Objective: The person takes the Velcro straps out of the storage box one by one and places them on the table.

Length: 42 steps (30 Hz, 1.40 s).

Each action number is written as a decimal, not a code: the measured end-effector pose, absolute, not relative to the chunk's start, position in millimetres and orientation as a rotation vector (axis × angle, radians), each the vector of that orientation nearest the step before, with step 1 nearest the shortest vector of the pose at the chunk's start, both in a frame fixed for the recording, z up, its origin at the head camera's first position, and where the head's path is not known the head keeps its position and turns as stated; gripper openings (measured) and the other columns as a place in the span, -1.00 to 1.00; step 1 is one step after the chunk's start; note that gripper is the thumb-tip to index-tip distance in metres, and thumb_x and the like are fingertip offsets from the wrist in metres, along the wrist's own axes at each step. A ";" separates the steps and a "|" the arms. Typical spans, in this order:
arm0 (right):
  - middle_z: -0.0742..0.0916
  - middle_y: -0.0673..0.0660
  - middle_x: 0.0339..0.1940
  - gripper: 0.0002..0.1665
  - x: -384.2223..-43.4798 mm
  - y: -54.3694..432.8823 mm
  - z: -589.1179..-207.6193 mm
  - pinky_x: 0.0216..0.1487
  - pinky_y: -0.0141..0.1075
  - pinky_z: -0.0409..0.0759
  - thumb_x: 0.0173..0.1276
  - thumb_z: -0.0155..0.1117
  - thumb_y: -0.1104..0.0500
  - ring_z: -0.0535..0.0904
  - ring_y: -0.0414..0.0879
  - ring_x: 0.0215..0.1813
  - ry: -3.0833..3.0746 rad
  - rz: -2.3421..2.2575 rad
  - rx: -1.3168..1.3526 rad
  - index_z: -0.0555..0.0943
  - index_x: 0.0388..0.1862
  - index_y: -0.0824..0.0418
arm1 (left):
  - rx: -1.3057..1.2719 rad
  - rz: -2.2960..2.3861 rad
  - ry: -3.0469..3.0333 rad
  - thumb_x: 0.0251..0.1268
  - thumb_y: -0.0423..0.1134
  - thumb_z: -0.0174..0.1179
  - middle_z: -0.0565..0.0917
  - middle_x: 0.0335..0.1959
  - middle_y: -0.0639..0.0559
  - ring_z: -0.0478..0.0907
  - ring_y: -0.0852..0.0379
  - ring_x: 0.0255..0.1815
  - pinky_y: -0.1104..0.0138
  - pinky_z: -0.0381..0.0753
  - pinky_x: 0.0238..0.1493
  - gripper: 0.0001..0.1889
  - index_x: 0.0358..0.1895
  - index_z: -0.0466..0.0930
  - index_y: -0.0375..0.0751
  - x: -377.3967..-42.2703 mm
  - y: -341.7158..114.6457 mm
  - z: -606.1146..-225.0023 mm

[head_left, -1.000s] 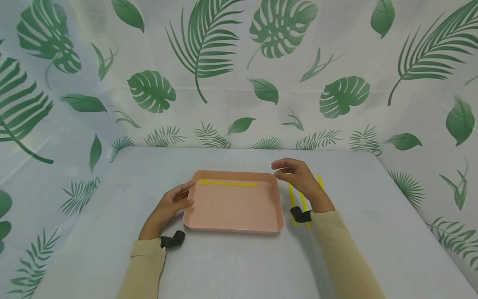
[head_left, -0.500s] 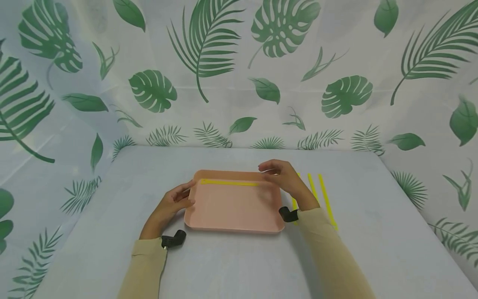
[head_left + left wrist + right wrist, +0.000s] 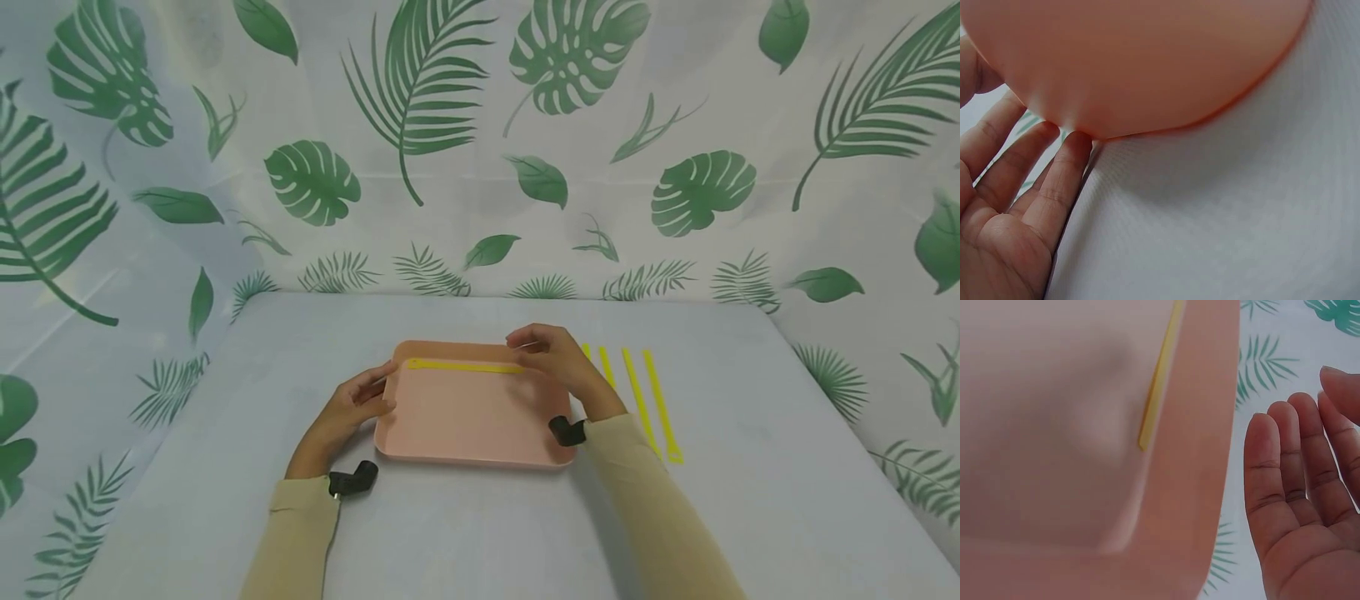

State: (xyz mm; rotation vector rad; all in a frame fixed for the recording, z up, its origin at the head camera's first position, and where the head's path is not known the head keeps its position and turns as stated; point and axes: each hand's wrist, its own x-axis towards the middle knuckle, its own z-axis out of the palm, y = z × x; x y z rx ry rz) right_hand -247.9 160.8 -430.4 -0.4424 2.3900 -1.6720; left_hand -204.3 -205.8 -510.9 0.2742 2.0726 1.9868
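A shallow pink tray [image 3: 480,421] lies on the table. Along its back inner edge lies a yellow flat strip [image 3: 465,367] with a rounded, wider left end. My left hand [image 3: 351,408] holds the tray's left side, thumb over the rim; in the left wrist view its fingertips [image 3: 1077,147] touch the outer wall. My right hand [image 3: 558,358] hovers by the back right corner, fingers loosely bent and holding nothing. In the right wrist view its fingers [image 3: 1263,450] are apart from the tray wall. It hides the tray's back right corner from the head view.
Several similar yellow strips [image 3: 663,404] lie side by side on the white table [image 3: 750,492] to the right of the tray, partly behind my right arm. A white leaf-print cloth [image 3: 450,225] hangs behind and at both sides.
My right hand has moved left, from beside the tray to over its back right corner, uncovering more of the yellow strips on the right. The left hand stays at the tray's left side.
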 end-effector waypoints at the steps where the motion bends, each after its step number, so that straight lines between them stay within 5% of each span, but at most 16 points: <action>1: 0.70 0.53 0.23 -0.65 -248.7 159.6 -431.5 0.09 -0.34 0.70 0.53 0.29 0.44 0.67 0.34 0.26 2.395 -1.665 -0.452 0.61 0.22 0.59 | 0.272 1.987 2.072 0.47 -0.44 0.29 0.24 0.70 -0.33 0.22 -0.32 0.67 0.48 0.56 0.32 -0.23 0.68 0.22 -0.39 -204.4 -205.7 -511.1; 15: 0.75 0.46 0.17 -0.67 -256.1 138.2 -445.3 0.11 -0.30 0.72 0.52 0.33 0.43 0.73 0.18 0.11 2.394 -1.617 -0.481 0.64 0.19 0.57 | 0.274 1.995 2.057 0.46 -0.43 0.28 0.22 0.71 -0.34 0.19 -0.32 0.69 0.50 0.53 0.33 -0.23 0.68 0.21 -0.40 -202.7 -206.1 -507.3; 23: 0.81 0.27 0.15 -0.70 -256.5 125.4 -447.6 0.22 -0.15 0.71 0.55 0.35 0.36 0.75 0.07 0.13 2.478 -1.476 -0.326 0.71 0.20 0.37 | 0.297 2.003 2.049 0.47 -0.44 0.27 0.19 0.71 -0.37 0.18 -0.36 0.69 0.47 0.53 0.36 -0.23 0.68 0.20 -0.43 -203.2 -207.2 -506.5; 34: 0.82 0.28 0.09 -0.68 -259.2 116.4 -455.1 -0.05 -0.38 0.68 0.48 0.35 0.45 0.74 0.01 0.06 2.491 -1.457 -0.280 0.72 0.18 0.40 | 0.313 1.992 2.071 0.48 -0.42 0.28 0.21 0.71 -0.36 0.18 -0.34 0.70 0.48 0.48 0.41 -0.23 0.67 0.19 -0.45 -202.9 -206.7 -507.1; 42: 0.83 0.29 -0.03 -0.73 -259.8 110.2 -459.8 -0.23 -0.44 0.64 0.43 0.28 0.50 0.68 -0.11 -0.21 2.490 -1.489 -0.170 0.74 0.06 0.43 | 0.297 1.982 2.090 0.47 -0.43 0.28 0.22 0.71 -0.33 0.19 -0.31 0.70 0.46 0.45 0.45 -0.24 0.67 0.21 -0.42 -202.6 -207.4 -507.1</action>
